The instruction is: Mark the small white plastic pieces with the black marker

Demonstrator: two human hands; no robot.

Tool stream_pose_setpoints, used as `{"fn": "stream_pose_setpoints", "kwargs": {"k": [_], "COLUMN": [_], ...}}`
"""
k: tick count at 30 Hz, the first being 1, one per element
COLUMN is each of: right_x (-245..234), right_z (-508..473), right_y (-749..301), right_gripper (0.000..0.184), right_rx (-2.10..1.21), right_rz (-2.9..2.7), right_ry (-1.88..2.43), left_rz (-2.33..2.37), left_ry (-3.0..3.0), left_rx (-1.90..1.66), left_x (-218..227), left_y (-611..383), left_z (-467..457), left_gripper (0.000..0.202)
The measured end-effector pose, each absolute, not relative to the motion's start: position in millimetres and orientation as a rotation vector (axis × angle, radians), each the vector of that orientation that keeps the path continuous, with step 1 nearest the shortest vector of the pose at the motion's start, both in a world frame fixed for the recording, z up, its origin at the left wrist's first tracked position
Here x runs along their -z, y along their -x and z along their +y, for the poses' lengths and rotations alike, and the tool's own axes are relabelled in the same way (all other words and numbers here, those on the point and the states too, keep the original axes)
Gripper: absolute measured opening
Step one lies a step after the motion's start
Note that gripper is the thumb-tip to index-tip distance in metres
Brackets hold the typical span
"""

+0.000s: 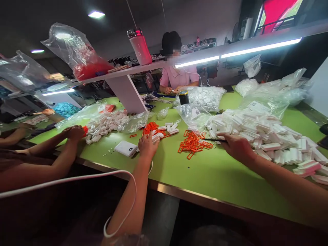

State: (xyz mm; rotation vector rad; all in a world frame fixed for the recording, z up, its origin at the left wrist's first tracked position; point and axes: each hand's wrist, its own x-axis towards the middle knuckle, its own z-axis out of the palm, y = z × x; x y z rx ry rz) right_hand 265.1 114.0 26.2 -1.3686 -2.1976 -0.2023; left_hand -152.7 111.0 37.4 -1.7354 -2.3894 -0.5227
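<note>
My left hand [148, 146] is closed around white plastic pieces [156, 137], just in front of a small heap of orange rectangular frames [150, 127]. In my right hand [238, 148] are thin dark tweezers [214, 139], gripped between the fingers and pointing left. Their tip is at a second pile of orange frames [194, 145], where tiny white bits also lie. Behind and right of that hand spreads a large heap of white plastic pieces [256, 130]. A few loose white pieces [171, 127] rest between the two orange piles.
A white power bank [126, 149] with a cable lies left of my left hand. Plastic bags [193, 114] and a dark can [183, 97] stand farther back. Co-workers' hands [77, 132] are at the left; another person [179, 75] sits opposite. A shelf with a lamp [261, 48] crosses above.
</note>
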Motion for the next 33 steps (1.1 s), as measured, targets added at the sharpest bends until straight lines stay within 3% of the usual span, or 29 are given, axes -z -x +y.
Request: {"fn": "stream_pose_setpoints", "kwargs": {"k": [3,10,15,20,26,30,33], "right_x": [-22,-18,-16,-18,-23,-34,-45], "right_z": [108,103,98,87,72,60,49], "right_y": [-259,-254,-249,-241,-231,-223,-216], "right_gripper": [0.032,0.028,0.025,0.026,0.028,0.019,0.038], "right_rx": [0.144,0.034,-0.012,-0.095,-0.373,-0.578,-0.846], "right_rz": [-2.246,-2.292,-2.324,-2.322,-2.321,-2.205,-2.056], "right_ry": [1.232,1.218,1.164,1.073,1.017,1.001,0.950], "left_rz": [-2.409,-2.306,-2.197,-2.070,-2.048,-2.023,-1.991], "left_ry": [1.815,1.889,2.053,2.226,2.097,2.140,2.214], "left_rx": [0.355,0.435,0.555,0.928,0.970,1.007,1.084], "left_x": [-38,-27,-6,10,2,-2,2], "left_y": [158,134,112,98,80,67,60], "left_z": [119,97,70,53,37,23,9], "left_gripper": [0.050,0.029,0.036,0.056,0.026,0.014,0.011]}}
